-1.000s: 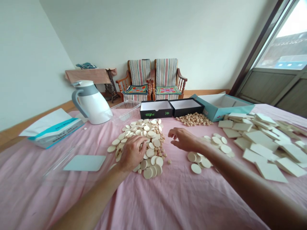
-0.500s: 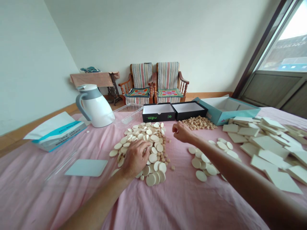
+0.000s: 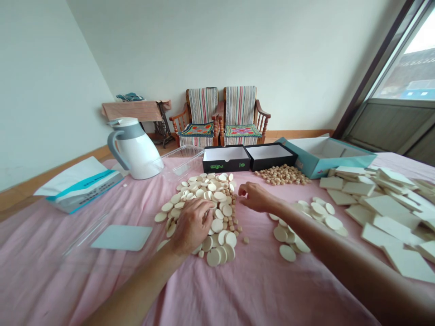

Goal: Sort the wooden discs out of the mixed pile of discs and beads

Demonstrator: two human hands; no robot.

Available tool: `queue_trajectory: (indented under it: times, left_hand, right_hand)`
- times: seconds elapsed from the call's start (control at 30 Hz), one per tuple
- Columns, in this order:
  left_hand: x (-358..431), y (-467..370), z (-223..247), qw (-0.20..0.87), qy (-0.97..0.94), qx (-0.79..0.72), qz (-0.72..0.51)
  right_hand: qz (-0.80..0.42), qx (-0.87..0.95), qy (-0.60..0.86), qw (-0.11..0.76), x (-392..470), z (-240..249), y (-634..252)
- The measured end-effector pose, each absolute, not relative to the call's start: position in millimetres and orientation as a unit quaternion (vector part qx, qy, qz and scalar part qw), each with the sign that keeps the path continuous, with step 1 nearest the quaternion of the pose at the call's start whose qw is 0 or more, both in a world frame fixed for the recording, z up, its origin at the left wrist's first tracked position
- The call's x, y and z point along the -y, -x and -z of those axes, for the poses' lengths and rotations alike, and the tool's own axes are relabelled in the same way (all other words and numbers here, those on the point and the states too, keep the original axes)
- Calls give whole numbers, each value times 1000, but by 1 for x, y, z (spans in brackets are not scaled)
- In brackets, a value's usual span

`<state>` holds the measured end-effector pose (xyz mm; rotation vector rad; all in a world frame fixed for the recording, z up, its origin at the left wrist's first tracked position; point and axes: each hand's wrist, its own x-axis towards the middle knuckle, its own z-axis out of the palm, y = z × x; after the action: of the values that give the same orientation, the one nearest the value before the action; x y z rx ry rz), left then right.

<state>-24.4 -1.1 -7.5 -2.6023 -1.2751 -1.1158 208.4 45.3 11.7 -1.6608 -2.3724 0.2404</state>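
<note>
A mixed pile of round pale wooden discs (image 3: 216, 225) and small wooden cubes (image 3: 231, 222) lies in the middle of the table. My left hand (image 3: 194, 222) rests palm down on the discs, fingers loosely bent and apart, holding nothing that shows. At the pile's right edge, just above the cloth, my right hand (image 3: 255, 196) hovers by the cubes. Its fingers are curved, with a gap between thumb and forefinger and nothing visible in them. Beyond it sits a separate heap of small wooden cubes (image 3: 283, 174). More discs (image 3: 287, 252) lie partly behind my right forearm.
Square wooden boards (image 3: 384, 203) are heaped at right. Black boxes (image 3: 226, 165) and a light-blue box (image 3: 336, 164) stand behind. On the left are a white jug (image 3: 141, 154), tissue pack (image 3: 84, 188), clear plastic tray (image 3: 183, 163) and pale flat card (image 3: 121, 237).
My right hand has come back from beside the separate cube heap, towards me and left to the mixed pile's edge, its fingers loosening. My left hand stays put. The view has shifted slightly.
</note>
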Motion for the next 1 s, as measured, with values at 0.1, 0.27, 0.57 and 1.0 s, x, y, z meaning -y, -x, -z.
queue_trajectory:
  times: [0.1,0.27,0.57,1.0]
  left_hand:
    - [1,24,7,21,838,412,357]
    - [1,25,8,15,840,414,351]
    - [0,24,9,20,838,412,357]
    - [-1,24,10,27,841,413,347]
  right_hand:
    - [-85,809,569,119,-42,-6,-207]
    - [-61,776,613,135,-54,-1,-233]
    - [-49,770,601,210,-45,-14,-230]
    - [-46,821,547,156,-38,12,-191]
